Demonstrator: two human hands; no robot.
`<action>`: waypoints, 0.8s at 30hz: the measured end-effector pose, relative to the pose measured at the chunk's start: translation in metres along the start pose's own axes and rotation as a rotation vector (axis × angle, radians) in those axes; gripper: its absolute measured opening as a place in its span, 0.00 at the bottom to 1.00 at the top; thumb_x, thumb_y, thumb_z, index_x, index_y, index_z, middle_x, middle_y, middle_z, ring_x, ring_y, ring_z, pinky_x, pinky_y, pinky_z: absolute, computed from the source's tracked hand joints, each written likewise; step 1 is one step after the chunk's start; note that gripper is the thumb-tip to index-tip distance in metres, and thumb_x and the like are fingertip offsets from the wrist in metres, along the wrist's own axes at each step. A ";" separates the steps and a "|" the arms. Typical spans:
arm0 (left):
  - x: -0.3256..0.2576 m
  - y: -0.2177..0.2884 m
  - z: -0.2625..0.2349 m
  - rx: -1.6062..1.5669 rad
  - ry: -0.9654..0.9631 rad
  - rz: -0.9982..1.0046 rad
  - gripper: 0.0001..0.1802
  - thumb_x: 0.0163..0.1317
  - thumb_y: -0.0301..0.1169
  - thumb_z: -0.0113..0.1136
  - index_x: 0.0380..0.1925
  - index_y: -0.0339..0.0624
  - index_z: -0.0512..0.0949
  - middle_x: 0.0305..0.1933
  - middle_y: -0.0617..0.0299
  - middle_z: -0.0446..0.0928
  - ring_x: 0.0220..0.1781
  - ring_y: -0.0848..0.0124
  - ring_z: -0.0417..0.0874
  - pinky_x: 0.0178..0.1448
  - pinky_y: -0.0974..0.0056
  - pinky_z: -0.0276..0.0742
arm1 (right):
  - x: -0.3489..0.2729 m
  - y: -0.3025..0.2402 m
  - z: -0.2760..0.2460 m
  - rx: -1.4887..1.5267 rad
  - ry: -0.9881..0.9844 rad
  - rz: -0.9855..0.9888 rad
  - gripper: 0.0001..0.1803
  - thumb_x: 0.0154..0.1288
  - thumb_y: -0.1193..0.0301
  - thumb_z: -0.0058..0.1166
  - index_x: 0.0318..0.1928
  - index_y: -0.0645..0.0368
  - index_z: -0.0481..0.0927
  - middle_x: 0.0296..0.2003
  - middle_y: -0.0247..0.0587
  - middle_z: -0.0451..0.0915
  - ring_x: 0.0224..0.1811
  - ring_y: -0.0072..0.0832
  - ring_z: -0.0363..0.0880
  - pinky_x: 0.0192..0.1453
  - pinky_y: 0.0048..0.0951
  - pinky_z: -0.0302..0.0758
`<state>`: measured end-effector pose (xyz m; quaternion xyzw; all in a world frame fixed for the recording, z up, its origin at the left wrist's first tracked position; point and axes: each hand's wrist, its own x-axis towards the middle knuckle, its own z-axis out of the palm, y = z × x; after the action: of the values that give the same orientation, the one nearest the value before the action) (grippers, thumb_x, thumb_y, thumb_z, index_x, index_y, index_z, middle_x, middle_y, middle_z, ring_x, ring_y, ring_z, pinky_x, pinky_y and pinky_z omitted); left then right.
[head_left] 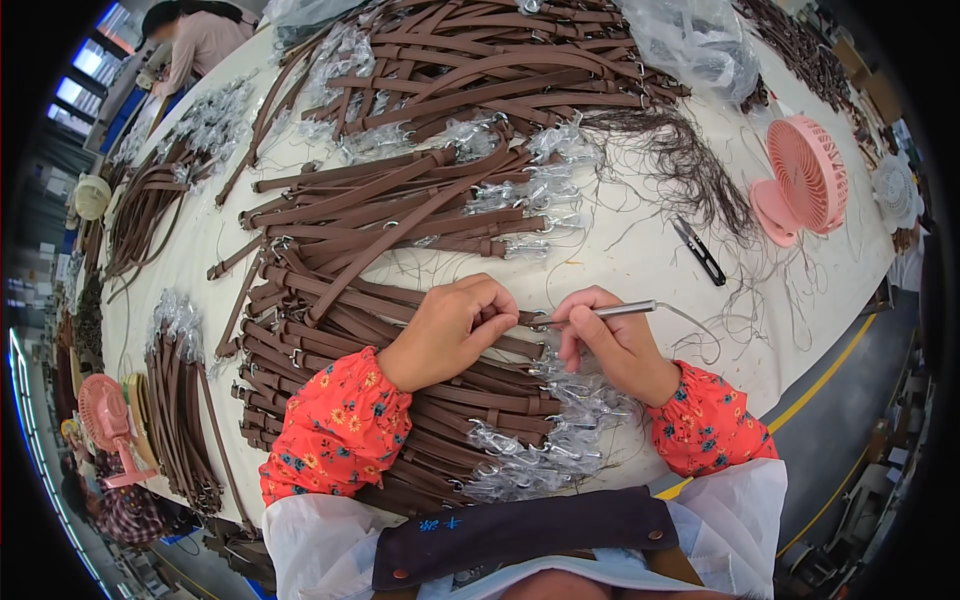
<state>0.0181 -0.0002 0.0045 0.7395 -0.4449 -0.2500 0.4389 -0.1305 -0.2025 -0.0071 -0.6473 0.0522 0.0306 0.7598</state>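
Observation:
My left hand (447, 328) is closed in a pinch on the end of a brown strap (529, 319), above a spread of similar straps. My right hand (622, 345) grips a slim metal pen-shaped tool (628, 309) with a thin cord trailing from its back end. The tool's tip points left and is at or very near the strap end; contact is too small to tell. Under and around my hands lie rows of brown straps (330, 345) with metal buckles. Their right ends carry metal clips wrapped in clear plastic (560, 430).
Black-handled thread snips (700, 252) lie to the right, near a heap of dark loose threads (690, 165). A pink fan (805, 175) stands at the table's right, another pink fan (105, 420) at the left. More straps (480, 60) are piled at the back. A person (200, 45) works far left.

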 end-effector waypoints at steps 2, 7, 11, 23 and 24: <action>0.000 -0.001 0.000 -0.005 -0.001 0.007 0.05 0.64 0.24 0.65 0.36 0.33 0.80 0.33 0.54 0.79 0.30 0.66 0.82 0.37 0.63 0.78 | 0.000 0.000 0.000 -0.002 -0.001 0.002 0.15 0.83 0.63 0.42 0.51 0.62 0.75 0.29 0.34 0.79 0.28 0.17 0.77 0.34 0.21 0.76; -0.001 -0.006 -0.004 0.002 -0.074 0.091 0.06 0.62 0.25 0.67 0.36 0.35 0.80 0.34 0.55 0.80 0.31 0.67 0.82 0.37 0.63 0.77 | 0.000 -0.001 0.000 -0.018 -0.003 0.000 0.15 0.83 0.63 0.42 0.51 0.62 0.75 0.29 0.34 0.79 0.28 0.17 0.78 0.34 0.21 0.77; -0.002 -0.009 -0.007 -0.005 -0.093 0.134 0.07 0.59 0.25 0.70 0.35 0.37 0.81 0.35 0.60 0.79 0.32 0.71 0.80 0.38 0.67 0.76 | -0.001 0.001 0.001 0.011 0.019 -0.027 0.15 0.84 0.63 0.41 0.52 0.63 0.74 0.30 0.37 0.79 0.28 0.19 0.78 0.35 0.22 0.78; 0.001 -0.009 0.008 0.117 0.026 0.126 0.06 0.60 0.23 0.68 0.38 0.36 0.83 0.38 0.57 0.79 0.31 0.64 0.81 0.36 0.64 0.76 | -0.001 0.000 0.000 0.018 0.026 -0.025 0.15 0.84 0.63 0.41 0.52 0.63 0.74 0.29 0.37 0.80 0.26 0.19 0.79 0.37 0.23 0.78; 0.001 -0.008 0.008 0.130 0.027 0.127 0.06 0.60 0.23 0.68 0.37 0.36 0.82 0.38 0.56 0.79 0.31 0.62 0.82 0.37 0.63 0.76 | -0.001 0.001 0.000 -0.001 0.023 -0.033 0.15 0.84 0.63 0.40 0.52 0.63 0.73 0.29 0.38 0.80 0.26 0.21 0.79 0.38 0.24 0.79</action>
<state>0.0163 -0.0027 -0.0068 0.7400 -0.5003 -0.1822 0.4110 -0.1314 -0.2027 -0.0078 -0.6490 0.0501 0.0105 0.7591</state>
